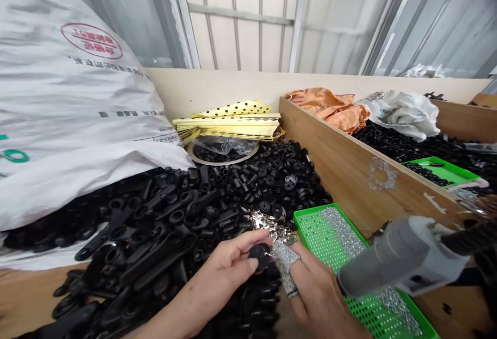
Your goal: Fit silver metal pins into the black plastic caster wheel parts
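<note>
My left hand [221, 271] pinches a round black rubber part [260, 256] between thumb and fingers. My right hand [316, 297] grips a strip of silver metal clips [284, 267], which touches the black part. Loose silver clips [267, 223] lie just beyond the fingers on a heap of black moulded parts [166, 225]. A green perforated tray [330, 240] with silver strips lies beside my right hand. A grey power tool [399, 256] hangs over the tray to the right, its round nozzle pointing toward my right hand.
A white woven sack [66, 101] slumps at the left. At the back are a yellow paper stack [229, 121] and a round metal dish [223, 150]. A wooden divider [361, 173] separates another black heap with a green tray [440, 171]. An orange sack [330, 108] lies behind it.
</note>
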Available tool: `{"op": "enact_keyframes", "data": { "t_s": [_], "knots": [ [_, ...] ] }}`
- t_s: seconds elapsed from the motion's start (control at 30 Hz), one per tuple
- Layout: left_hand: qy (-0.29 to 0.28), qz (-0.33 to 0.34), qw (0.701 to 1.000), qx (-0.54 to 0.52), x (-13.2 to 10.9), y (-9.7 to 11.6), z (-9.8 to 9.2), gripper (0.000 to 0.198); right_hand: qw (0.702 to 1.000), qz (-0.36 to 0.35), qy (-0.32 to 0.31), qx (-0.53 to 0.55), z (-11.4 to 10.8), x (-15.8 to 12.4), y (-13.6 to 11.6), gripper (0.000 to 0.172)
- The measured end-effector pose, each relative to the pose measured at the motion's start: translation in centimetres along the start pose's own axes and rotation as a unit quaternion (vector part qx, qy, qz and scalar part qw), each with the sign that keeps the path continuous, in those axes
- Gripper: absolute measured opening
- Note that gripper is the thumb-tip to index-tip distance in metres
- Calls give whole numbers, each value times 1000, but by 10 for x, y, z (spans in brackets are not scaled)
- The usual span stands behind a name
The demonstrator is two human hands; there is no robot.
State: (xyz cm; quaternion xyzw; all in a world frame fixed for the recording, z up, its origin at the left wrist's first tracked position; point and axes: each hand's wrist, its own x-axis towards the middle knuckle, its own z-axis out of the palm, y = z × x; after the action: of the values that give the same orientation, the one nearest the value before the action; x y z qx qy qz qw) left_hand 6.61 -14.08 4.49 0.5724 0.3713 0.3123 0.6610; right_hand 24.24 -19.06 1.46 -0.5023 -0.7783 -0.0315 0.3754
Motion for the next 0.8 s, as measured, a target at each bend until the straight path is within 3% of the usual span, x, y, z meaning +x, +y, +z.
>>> {"op": "enact_keyframes", "data": {
  "t_s": [0.27,0.33,0.47,0.6,0.7,0.8],
  "knots": [
    [-19,70,995,63,-6,-5,7,47,996,-56,0,-76,-4,-8,-2,22],
    [2,73,991,112,-9,-6,6,46,994,-64,3,-93,-5,-8,-5,25],
    [57,87,947,305,-16,-9,7,47,990,-62,-1,-126,0,-9,-13,30],
    [46,180,908,376,-21,-15,16,46,986,-36,-18,-161,8,-13,-18,26],
    [71,192,912,356,-21,-19,23,43,991,-31,-31,-124,4,-15,-15,25],
    [108,154,936,296,-19,-22,28,39,999,1,-41,6,-9,-17,-12,23]
  ]
}}
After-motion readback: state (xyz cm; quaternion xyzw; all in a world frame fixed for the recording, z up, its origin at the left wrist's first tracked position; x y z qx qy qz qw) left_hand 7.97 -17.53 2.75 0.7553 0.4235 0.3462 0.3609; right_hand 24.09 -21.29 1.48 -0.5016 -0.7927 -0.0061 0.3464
